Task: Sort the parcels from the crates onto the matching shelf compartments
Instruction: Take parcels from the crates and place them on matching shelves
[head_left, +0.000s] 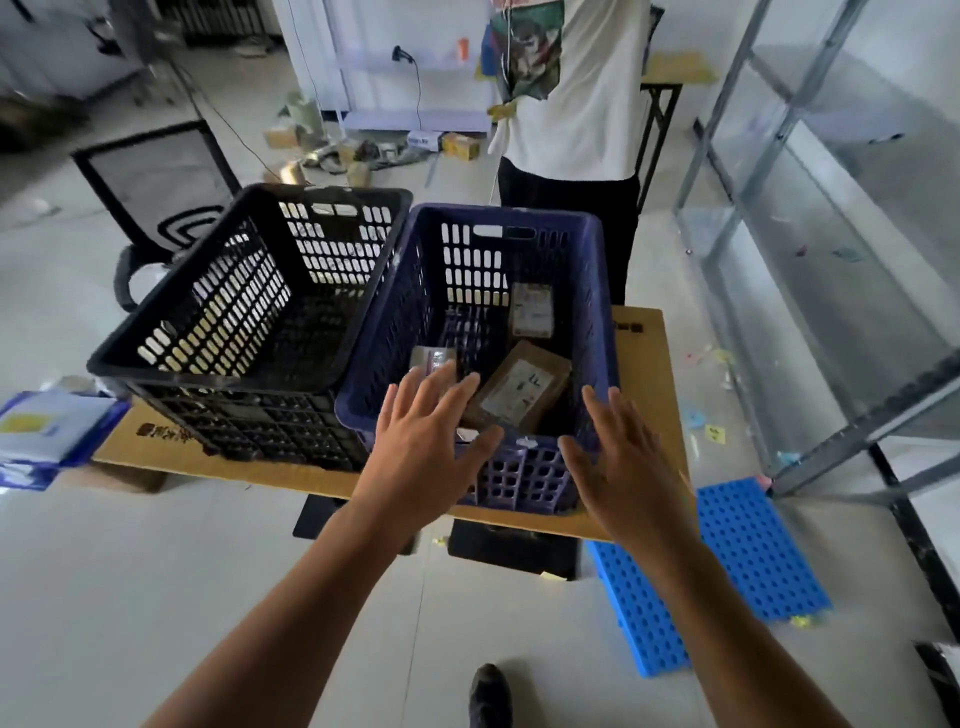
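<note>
Wearer's left hand (421, 441) and right hand (618, 462): forearms (291, 597) bare to the frame edge; one dark shoe (491, 696) (rounded toe).

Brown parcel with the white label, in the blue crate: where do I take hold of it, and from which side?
Come from above: the blue crate's walls close off the sides. The brown parcel lies label up and somewhat tilted, so probably pinch across its two long edges near the middle, fingers on one, thumb on the other.
</note>
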